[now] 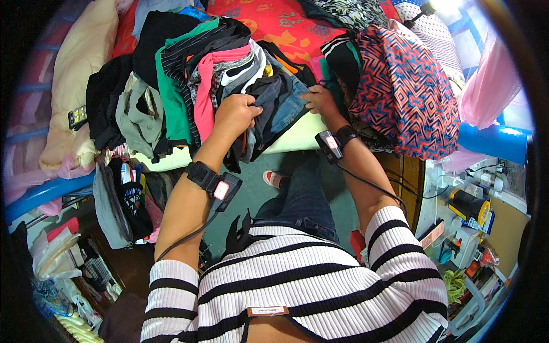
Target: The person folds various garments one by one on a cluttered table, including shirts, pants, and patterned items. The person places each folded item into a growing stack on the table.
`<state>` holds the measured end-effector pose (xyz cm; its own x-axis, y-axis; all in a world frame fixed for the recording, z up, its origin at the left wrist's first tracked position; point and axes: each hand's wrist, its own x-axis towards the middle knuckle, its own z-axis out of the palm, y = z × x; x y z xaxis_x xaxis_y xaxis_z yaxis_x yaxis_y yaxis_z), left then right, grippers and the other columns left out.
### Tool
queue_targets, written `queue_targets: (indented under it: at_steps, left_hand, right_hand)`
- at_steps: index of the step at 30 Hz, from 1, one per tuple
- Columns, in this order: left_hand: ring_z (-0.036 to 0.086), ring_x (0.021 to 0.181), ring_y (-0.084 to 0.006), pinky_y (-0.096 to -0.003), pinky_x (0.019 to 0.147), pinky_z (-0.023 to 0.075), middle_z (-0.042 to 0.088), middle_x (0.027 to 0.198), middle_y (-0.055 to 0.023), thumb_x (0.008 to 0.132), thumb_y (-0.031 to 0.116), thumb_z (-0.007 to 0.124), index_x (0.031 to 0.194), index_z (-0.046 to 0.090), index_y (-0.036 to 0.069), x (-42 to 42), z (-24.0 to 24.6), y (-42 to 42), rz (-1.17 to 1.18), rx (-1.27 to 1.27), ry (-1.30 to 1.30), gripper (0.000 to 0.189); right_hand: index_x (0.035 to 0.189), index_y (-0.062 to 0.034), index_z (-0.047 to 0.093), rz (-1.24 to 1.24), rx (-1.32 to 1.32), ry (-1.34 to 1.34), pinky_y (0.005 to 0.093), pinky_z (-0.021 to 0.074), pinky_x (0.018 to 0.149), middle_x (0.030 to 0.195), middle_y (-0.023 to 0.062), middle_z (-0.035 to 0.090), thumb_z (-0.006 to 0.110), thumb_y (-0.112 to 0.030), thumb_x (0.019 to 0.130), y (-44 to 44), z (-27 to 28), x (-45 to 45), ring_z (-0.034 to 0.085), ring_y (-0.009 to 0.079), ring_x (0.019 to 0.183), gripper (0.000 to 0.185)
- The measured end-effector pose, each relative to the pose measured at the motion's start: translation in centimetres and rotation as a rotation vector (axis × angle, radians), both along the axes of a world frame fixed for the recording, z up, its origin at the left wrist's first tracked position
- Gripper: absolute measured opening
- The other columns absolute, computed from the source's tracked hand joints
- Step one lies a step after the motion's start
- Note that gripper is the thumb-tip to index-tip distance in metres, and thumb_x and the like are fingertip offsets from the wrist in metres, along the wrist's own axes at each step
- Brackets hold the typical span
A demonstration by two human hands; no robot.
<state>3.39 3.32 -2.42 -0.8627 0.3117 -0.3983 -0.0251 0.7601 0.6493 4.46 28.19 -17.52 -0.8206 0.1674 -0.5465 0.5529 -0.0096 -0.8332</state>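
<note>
My left hand (238,115) is closed at the front of a heap of clothes, with a dark grey garment (274,96) pinched at its fingertips. Just right of it lies a piece of blue denim (292,100), partly covered by the dark cloth. My right hand (319,102) grips the denim's right edge between thumb and fingers. Close by my left hand are a bright pink garment (204,100) and a green one (173,107), both hanging toward the bed's front edge. Folded white and grey clothes (242,70) are layered behind the dark garment.
A zigzag-patterned cloth bundle (407,94) sits right of my right hand. A red patterned bedcover (270,21) lies behind the heap. Leftward are a sage-green garment (139,120) and a cream quilt (81,81). A blue bed rail (493,139) and a cluttered side table (433,206) stand right.
</note>
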Motion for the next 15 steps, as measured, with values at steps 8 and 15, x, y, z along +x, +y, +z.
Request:
queue_targets:
  at_steps: [8, 15]
  left_hand:
    - [0.064, 0.055, -0.0216, -0.0366, 0.056, 0.0459, 0.063, 0.058, -0.0112, 0.079, 0.025, 0.067, 0.071, 0.063, 0.002, -0.2, -0.4, -0.4, 0.028, 0.028, -0.045, 0.025]
    - [0.063, 0.054, -0.0217, -0.0356, 0.055, 0.0445, 0.062, 0.057, -0.0109, 0.08, 0.024, 0.066, 0.068, 0.061, 0.001, -0.1, -0.8, -1.1, 0.018, 0.076, -0.059, 0.026]
  right_hand:
    - [0.131, 0.0029, 0.043, 0.12, -0.479, 0.086, 0.0356, 0.0554, 0.066, 0.094, 0.0118, 0.066, 0.067, -0.017, 0.083, -3.1, 4.8, -0.8, 0.064, 0.0245, 0.074, 0.057]
    - [0.117, -0.0016, 0.05, -0.069, -0.649, 0.018, 0.0359, 0.0527, 0.079, 0.107, 0.0124, 0.06, 0.059, -0.02, 0.09, -4.6, 5.6, 1.1, 0.062, 0.0262, 0.094, 0.034]
